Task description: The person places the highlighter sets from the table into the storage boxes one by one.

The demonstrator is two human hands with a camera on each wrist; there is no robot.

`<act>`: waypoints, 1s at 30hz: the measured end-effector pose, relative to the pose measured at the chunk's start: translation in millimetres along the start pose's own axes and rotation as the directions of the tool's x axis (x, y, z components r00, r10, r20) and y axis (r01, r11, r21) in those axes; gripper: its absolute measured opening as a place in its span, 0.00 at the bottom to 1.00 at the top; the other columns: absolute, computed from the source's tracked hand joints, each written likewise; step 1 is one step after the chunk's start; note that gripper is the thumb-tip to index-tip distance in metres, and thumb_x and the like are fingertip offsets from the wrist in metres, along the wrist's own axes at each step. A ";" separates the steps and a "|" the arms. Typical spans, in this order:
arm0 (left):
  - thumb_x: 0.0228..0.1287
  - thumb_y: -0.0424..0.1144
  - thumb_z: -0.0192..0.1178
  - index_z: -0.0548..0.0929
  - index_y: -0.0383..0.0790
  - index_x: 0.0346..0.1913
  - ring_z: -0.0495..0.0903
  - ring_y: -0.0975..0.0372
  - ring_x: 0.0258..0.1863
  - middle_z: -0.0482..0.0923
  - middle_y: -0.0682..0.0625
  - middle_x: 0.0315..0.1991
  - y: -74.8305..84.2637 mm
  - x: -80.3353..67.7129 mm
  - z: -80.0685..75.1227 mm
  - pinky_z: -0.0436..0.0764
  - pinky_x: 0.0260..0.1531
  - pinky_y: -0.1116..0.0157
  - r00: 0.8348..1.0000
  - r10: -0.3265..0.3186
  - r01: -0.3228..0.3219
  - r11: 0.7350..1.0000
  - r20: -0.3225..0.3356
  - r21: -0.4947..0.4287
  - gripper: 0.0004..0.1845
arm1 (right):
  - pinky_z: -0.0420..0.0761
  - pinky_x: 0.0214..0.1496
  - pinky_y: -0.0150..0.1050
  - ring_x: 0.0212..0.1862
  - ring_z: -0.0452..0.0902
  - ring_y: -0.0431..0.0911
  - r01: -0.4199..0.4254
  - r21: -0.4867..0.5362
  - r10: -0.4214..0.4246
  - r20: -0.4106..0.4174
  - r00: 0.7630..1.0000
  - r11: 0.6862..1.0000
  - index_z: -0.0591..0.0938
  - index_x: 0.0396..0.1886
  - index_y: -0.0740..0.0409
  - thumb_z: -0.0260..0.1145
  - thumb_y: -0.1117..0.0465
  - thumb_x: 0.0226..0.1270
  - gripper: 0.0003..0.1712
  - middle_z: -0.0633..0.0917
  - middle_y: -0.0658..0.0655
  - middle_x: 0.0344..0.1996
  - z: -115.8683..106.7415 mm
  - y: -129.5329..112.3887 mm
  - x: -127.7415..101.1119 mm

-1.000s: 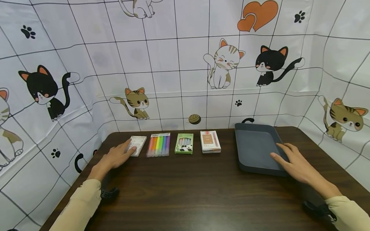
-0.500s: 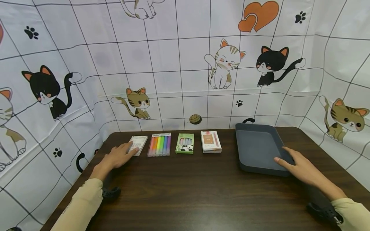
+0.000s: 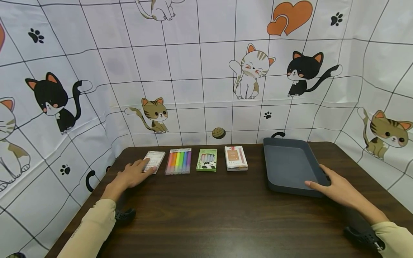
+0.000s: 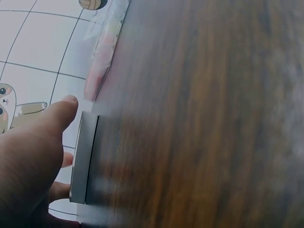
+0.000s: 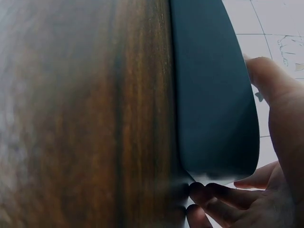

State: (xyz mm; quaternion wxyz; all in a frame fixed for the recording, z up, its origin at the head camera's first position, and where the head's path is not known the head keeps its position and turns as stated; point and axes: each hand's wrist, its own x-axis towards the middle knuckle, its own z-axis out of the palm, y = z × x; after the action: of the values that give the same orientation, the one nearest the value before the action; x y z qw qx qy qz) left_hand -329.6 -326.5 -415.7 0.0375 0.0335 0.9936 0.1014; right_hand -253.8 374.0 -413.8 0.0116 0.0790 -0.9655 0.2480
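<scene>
My left hand [image 3: 131, 176] lies over a small flat white box [image 3: 157, 158] at the table's back left, thumb toward its right edge. In the left wrist view, the box's side [image 4: 84, 156] rests on the table, with the thumb off its near end and fingertips behind it. My right hand [image 3: 342, 190] holds the front right corner of a dark grey rectangular tray [image 3: 288, 163]. Its thumb lies over the front rim and its fingers are along the right wall. In the right wrist view, the fingers [image 5: 228, 199] curl at the lower edge of the tray's corner.
Between the hands, in a row along the back, lie a clear pack of rainbow-coloured markers [image 3: 178, 162], a green panda-printed box of pens [image 3: 207, 160] and a white-and-tan box [image 3: 236, 158]. A white cat-printed curtain [image 3: 187, 79] hangs behind the dark wooden table [image 3: 206, 215].
My right hand has moved right and slightly down, from over the tray's right side to its front right corner. The left hand has stayed over the white box, with little shift.
</scene>
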 end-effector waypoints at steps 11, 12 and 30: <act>0.66 0.78 0.42 0.54 0.36 0.80 0.52 0.24 0.68 0.53 0.27 0.74 -1.3 2.9 6.1 0.50 0.53 0.20 0.999 0.014 -0.013 1.000 -0.033 0.019 0.55 | 0.65 0.53 0.76 0.63 0.58 0.83 -0.002 -0.017 0.002 0.027 1.000 1.000 0.44 0.79 0.73 0.63 0.35 0.70 0.62 0.58 0.88 0.67 -3.6 2.7 -0.8; 0.66 0.78 0.42 0.54 0.36 0.80 0.52 0.24 0.68 0.53 0.27 0.74 -1.2 3.1 6.1 0.50 0.53 0.20 0.999 0.012 -0.011 1.000 -0.034 0.019 0.55 | 0.65 0.53 0.76 0.63 0.58 0.83 0.001 -0.020 0.000 0.025 1.000 1.000 0.44 0.79 0.74 0.64 0.35 0.70 0.62 0.58 0.88 0.67 -3.4 2.8 -0.7; 0.69 0.69 0.51 0.60 0.31 0.78 0.61 0.29 0.64 0.59 0.27 0.72 -1.7 5.3 5.0 0.58 0.56 0.29 0.993 0.049 -0.045 0.998 -0.103 0.036 0.50 | 0.64 0.54 0.75 0.64 0.57 0.83 0.017 -0.025 -0.016 0.034 0.999 1.000 0.42 0.79 0.75 0.65 0.36 0.69 0.64 0.57 0.88 0.68 -1.4 3.4 -0.6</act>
State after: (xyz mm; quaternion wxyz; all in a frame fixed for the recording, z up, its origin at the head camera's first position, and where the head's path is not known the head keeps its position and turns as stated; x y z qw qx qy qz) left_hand -334.5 -326.8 -421.4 -0.0173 0.0522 0.9947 0.0871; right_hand -253.7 377.7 -414.1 -0.0015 0.0912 -0.9679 0.2343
